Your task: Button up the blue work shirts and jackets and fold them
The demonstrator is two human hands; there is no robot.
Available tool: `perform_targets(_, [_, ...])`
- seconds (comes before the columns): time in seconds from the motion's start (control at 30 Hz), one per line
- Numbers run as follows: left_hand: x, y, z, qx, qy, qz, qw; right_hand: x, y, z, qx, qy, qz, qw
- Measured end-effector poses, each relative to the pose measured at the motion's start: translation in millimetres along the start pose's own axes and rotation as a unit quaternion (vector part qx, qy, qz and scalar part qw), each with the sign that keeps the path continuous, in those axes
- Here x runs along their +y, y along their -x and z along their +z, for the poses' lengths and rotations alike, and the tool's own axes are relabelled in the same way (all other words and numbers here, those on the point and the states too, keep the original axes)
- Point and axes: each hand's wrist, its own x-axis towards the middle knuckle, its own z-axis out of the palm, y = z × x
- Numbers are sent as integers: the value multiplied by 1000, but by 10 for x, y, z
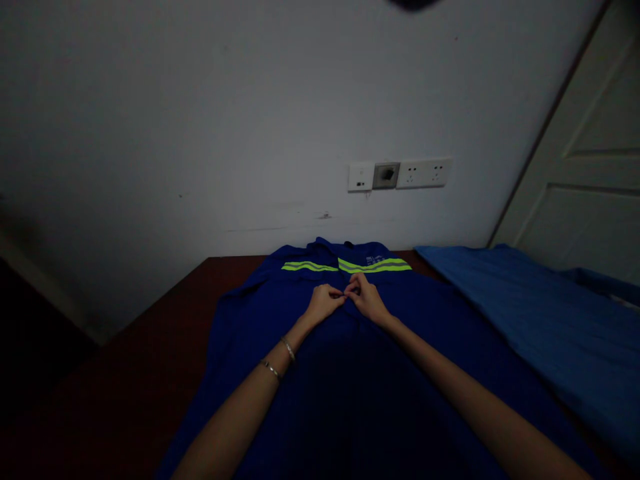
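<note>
A dark blue work jacket (260,310) lies spread on the table, its collar end toward the wall. Yellow-green reflective strips (380,266) cross its chest on both sides of the front opening. Just below those strips, my left hand (324,302) pinches the jacket's front edge between thumb and fingers. My right hand (367,299) meets it there, its fingertips closed on the same edge. Whether a button or other fastener sits between the fingertips is too small and dark to see. Two bracelets (280,360) circle my left wrist.
The dark red table (165,333) shows at the left and runs up to a grey-white wall (225,133). A lighter blue cloth (530,320) lies to the right of the jacket. Sockets (420,173) are set in the wall, and a panelled door (585,167) stands at the right.
</note>
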Motion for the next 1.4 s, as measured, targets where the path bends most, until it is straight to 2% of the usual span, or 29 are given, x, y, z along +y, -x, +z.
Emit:
perform_targets(0.17, [-61,3,9,9,-18,30,999,-67,-2,-6,6,-40,8,999])
perform_targets(0.33, [-62,-1,44,16,-35,56,998,-29,-9,4,14,-34,7,999])
perform_targets(0.6, [-60,-4,69,23,-44,59,997,4,-31,-18,-4,-26,-9,1000])
perform_targets(0.77, [-120,-9,93,31,-60,60,996,50,-124,-141,8,-66,6,998])
perform_targets(0.83, [-135,-11,103,33,-66,67,995,52,-159,-210,5,-26,-11,1000])
perform_targets(0.93, [-138,-9,108,30,-80,70,994,8,-177,-287,-39,79,-65,994])
perform_targets(1.03, [-121,-1,104,24,-100,77,992,-77,-150,-302,-80,185,-114,973])
perform_targets(1.17, [-95,15,100,21,-119,101,987,-168,-93,-253,-101,291,-155,939])
perform_targets(1.27, [-89,24,100,23,-124,113,986,-180,-69,-218,-109,334,-170,920])
perform_targets(1.4, [-92,29,97,26,-126,120,984,-160,-55,-206,-106,345,-180,915])
